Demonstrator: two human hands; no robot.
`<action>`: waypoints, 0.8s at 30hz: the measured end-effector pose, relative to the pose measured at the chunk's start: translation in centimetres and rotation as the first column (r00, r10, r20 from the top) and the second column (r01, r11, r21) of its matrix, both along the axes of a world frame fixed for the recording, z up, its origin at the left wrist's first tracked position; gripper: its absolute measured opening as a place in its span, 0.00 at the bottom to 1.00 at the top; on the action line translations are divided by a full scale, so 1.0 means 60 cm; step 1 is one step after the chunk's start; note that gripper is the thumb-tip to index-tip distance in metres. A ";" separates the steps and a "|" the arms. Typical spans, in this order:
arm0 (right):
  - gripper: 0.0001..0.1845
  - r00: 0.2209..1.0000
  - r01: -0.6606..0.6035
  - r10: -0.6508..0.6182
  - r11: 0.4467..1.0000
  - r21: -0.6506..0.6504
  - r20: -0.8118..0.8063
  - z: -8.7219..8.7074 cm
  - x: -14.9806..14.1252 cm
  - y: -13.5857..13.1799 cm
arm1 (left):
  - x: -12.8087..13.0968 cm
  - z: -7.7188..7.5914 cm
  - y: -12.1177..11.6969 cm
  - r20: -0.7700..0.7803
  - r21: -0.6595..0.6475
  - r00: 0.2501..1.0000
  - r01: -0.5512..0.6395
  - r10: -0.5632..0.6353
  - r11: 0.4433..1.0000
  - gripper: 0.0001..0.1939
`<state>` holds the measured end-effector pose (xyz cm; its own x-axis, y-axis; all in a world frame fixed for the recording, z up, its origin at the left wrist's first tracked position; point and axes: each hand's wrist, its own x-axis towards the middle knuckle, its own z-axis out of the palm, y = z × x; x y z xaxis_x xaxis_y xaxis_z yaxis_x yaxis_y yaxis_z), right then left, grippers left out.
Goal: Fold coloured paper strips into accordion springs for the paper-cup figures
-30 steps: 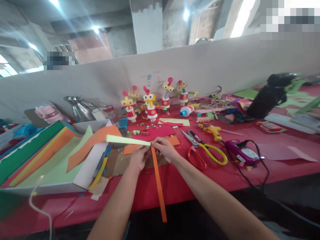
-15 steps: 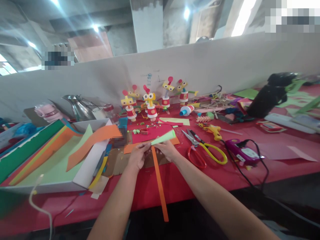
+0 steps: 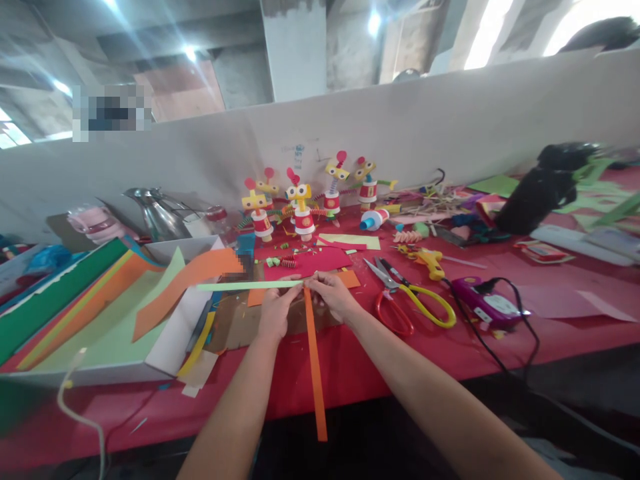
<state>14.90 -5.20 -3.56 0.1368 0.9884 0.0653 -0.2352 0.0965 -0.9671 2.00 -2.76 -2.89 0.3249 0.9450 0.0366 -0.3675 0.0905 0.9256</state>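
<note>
My left hand (image 3: 278,311) and my right hand (image 3: 331,295) meet over the cardboard at the table's middle, both with fingers pinched. Between the fingertips is the joint of two paper strips. The light green paper strip (image 3: 235,287) runs out flat to the left, over my left hand. An orange paper strip (image 3: 315,363) hangs toward me, past the table's front edge. Exactly which finger presses which strip is hidden. Under and behind the hands lie an orange paper sheet (image 3: 351,277) and a brown cardboard (image 3: 235,323).
At left stands a white box (image 3: 173,340) of coloured paper. To the right lie scissors (image 3: 393,297), a yellow glue gun (image 3: 431,263) and a purple power unit (image 3: 493,307) with a black cable. Several paper-cup figures (image 3: 303,217) stand behind, near a black bottle (image 3: 537,190).
The light green strip has swung from the right side over to the left, while the orange strip still hangs toward me. My fingers stay pinched at the joint.
</note>
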 end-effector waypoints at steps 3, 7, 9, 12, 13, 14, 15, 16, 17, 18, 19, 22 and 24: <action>0.13 1.000 -0.021 0.021 1.000 0.004 -0.004 0.003 0.000 -0.002 | -0.001 -0.001 0.001 -0.058 -0.010 0.998 -0.030 0.029 1.000 0.11; 0.13 0.999 -0.035 0.034 0.999 0.012 0.006 0.004 0.000 -0.004 | -0.002 -0.002 0.002 -0.086 -0.018 0.996 -0.039 0.038 0.999 0.11; 0.13 0.999 -0.040 0.039 0.999 0.019 0.017 0.002 0.001 -0.003 | -0.003 -0.003 0.004 -0.096 -0.016 0.994 -0.054 0.052 0.998 0.11; 0.13 0.999 -0.036 0.035 0.999 0.032 0.041 -0.002 0.001 -0.003 | -0.003 -0.007 0.006 -0.117 -0.023 0.989 -0.091 0.088 0.996 0.10; 0.13 0.998 -0.027 0.026 0.999 0.037 0.051 -0.003 0.000 -0.002 | -0.002 -0.008 0.006 -0.123 -0.027 0.987 -0.107 0.103 0.994 0.11; 0.13 0.998 -0.014 0.011 0.999 0.042 0.060 -0.004 0.000 -0.002 | -0.001 -0.008 0.005 -0.128 -0.030 0.985 -0.124 0.120 0.992 0.11; 0.13 0.998 0.002 -0.005 0.999 0.047 0.067 -0.005 -0.001 -0.001 | 0.000 -0.009 0.004 -0.130 -0.032 0.982 -0.141 0.136 0.990 0.11; 0.13 0.997 0.018 -0.022 0.998 0.053 0.071 -0.005 -0.001 0.000 | 0.001 -0.008 0.003 -0.132 -0.032 0.980 -0.156 0.151 0.987 0.11; 0.12 0.997 0.031 -0.035 0.998 0.057 0.071 -0.005 -0.002 0.000 | 0.002 -0.008 0.002 -0.132 -0.031 0.978 -0.168 0.163 0.985 0.11; 0.12 0.997 0.039 -0.043 0.998 0.059 0.065 -0.005 -0.002 0.001 | 0.003 -0.007 0.001 -0.132 -0.030 0.976 -0.176 0.171 0.984 0.10; 0.12 0.997 0.041 -0.044 0.998 0.056 0.056 -0.005 -0.002 0.001 | 0.004 -0.007 0.000 -0.132 -0.029 0.976 -0.180 0.175 0.983 0.10; 0.13 1.000 0.023 -0.024 0.999 0.033 0.017 -0.004 -0.001 0.001 | 0.006 -0.006 -0.001 -0.143 -0.028 0.974 -0.180 0.174 0.983 0.10; 0.13 1.000 0.015 -0.015 1.000 0.019 -0.007 -0.003 0.001 0.001 | 0.004 -0.006 0.001 -0.155 -0.028 0.974 -0.170 0.164 0.985 0.10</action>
<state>14.96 -5.15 -3.76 0.1521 0.9849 0.0828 -0.2398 0.1181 -0.9636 2.26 -2.73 -3.24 0.1609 0.9861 -0.0410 -0.2363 0.0788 0.9685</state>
